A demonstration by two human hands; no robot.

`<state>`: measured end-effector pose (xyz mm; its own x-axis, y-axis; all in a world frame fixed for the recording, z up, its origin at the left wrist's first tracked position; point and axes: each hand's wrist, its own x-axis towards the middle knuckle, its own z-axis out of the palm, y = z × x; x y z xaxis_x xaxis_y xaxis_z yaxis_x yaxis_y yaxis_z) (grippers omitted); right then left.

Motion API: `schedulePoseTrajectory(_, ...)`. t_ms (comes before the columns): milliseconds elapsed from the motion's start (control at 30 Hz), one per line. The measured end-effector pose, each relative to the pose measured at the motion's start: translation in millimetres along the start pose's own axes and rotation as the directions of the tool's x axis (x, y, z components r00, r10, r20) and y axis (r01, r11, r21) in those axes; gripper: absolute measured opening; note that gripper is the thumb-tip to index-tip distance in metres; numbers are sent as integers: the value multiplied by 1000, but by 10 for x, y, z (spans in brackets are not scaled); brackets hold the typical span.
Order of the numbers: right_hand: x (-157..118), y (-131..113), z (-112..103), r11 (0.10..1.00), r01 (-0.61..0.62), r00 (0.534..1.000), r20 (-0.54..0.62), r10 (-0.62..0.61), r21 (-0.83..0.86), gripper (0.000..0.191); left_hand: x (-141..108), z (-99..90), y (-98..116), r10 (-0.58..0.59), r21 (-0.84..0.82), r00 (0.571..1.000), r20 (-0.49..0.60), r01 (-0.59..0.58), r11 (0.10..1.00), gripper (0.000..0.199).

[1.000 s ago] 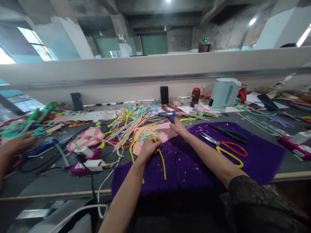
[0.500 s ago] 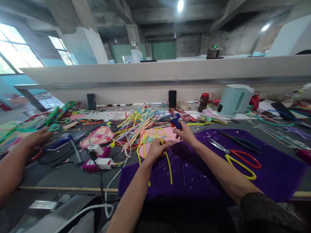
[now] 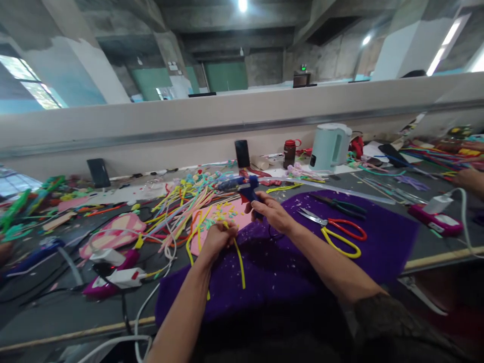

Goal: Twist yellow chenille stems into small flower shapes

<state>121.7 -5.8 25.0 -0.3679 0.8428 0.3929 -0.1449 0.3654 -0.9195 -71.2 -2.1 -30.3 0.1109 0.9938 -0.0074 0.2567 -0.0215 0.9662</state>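
Note:
My left hand (image 3: 219,238) is closed on a yellow pipe cleaner (image 3: 240,262), whose free end hangs down over the purple cloth (image 3: 287,277). In my right hand (image 3: 273,213) is a blue hot glue gun (image 3: 247,187), gripped by its handle, with the nozzle end pointing left above the craft pieces. Under and beyond my left hand lies a pink sheet (image 3: 242,218) scattered with small yellow and teal snippets. Scissors (image 3: 328,222) with one red and one yellow handle rest on the cloth to the right, beside dark-handled pliers (image 3: 348,206).
Loose pipe cleaners (image 3: 185,201) pile up left of the sheet. Purple power strips (image 3: 102,287) with cords sit at left and right. Along the back stand a phone (image 3: 242,154), a brown bottle (image 3: 289,155) and a pale green kettle (image 3: 329,147). Another person's hand (image 3: 471,180) shows at right.
The view has swung right, so things appear further left. A co-worker's arm at left has nearly gone from view; another person's hand appears at right. Both my hands keep their holds.

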Motion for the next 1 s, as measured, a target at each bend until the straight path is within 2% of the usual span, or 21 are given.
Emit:
schedulePoseTrajectory(133, 28, 62, -45, 959, -58, 996, -56, 76, 276, 23, -13, 7, 12, -24, 2, 1000, 7, 24, 1000, 13)
schedulePoseTrajectory(300, 71, 196, -78, 898, -121, 985, -58, 160, 423, 17, -16, 0, -2, -1, -12, 1000, 7, 1, 1000, 14)
schedulePoseTrajectory(467, 68, 268, -79, 890, -95, 988, -64, 137, 446, 19, -22, -18, -18, 21, -23, 1000, 23, -21, 1000, 18)
schedulePoseTrajectory(767, 60, 361, 29, 949, -136, 982, -91, 168, 285, 17, -62, -37, 53, 13, -157, 997, 76, -1, 988, 22)
schedulePoseTrajectory(1000, 34, 355, 46, 891, -182, 979, -11, 205, 416, 23, -53, -31, 33, 4, -174, 998, 60, 7, 985, 25)
